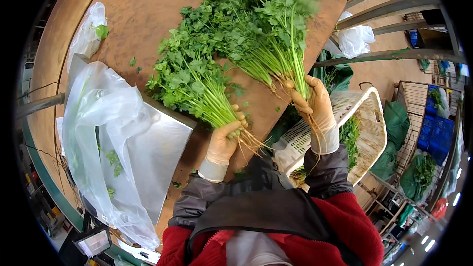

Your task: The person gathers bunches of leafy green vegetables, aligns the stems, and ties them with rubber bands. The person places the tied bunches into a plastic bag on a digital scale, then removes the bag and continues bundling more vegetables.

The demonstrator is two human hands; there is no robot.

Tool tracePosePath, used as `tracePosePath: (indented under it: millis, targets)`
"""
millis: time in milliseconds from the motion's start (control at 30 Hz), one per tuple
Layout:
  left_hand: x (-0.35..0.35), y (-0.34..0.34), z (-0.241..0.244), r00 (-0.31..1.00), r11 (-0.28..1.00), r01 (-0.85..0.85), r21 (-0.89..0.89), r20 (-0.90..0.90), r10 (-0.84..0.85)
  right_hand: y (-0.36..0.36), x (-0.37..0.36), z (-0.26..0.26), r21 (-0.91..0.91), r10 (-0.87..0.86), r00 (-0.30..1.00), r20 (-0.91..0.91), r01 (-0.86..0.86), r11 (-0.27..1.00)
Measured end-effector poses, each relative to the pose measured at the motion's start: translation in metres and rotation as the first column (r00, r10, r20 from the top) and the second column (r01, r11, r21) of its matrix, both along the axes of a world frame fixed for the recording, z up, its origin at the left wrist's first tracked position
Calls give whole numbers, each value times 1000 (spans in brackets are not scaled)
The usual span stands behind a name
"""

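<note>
My left hand [225, 135], in a cream rubber glove, is closed around the root end of a thick bunch of leafy green herbs [201, 90] that looks like coriander. Its thin pale roots hang out past my fingers. In the same kind of glove, my right hand [312, 101] grips a smaller bunch of stems [297, 59], leaves pointing away from me and roots trailing over the wrist. Between and beyond the two hands, a large heap of the same herb [244, 22] lies on the brown tabletop [147, 14], its root ends towards me.
On the left, a clear plastic bag [111, 118] drapes over a metal-topped stand [162, 147]. A white plastic bag [87, 29] lies behind it. To my right stands a dirty white plastic crate [373, 129] holding greens, below a metal rail frame [391, 11]. Wire carts [414, 107] stand farther right.
</note>
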State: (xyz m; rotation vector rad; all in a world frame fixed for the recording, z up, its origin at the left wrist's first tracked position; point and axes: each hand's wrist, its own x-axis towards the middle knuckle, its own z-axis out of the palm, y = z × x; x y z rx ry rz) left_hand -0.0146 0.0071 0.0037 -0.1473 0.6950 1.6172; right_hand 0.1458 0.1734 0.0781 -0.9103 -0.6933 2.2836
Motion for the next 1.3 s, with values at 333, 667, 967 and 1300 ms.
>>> tracePosePath:
  millis: [333, 667, 967, 1300]
  targets:
    - [12, -3, -1, 998, 987, 39, -155, -40, -46, -51, -14, 17, 624, -144, 852, 503, -243, 743]
    - [21, -19, -14, 951, 1000, 3, -1, 310, -3, -105, -30, -19, 722, -39, 725, 688, -678, 138]
    - [7, -12, -5, 981, 998, 55, 38, 182, -61, 34, -42, -51, 602, -662, 370, 652, -783, 156]
    - [6, -14, -7, 978, 996, 39, 84, 203, -55, -23, -38, -12, 832, -439, 759, 481, -237, 502]
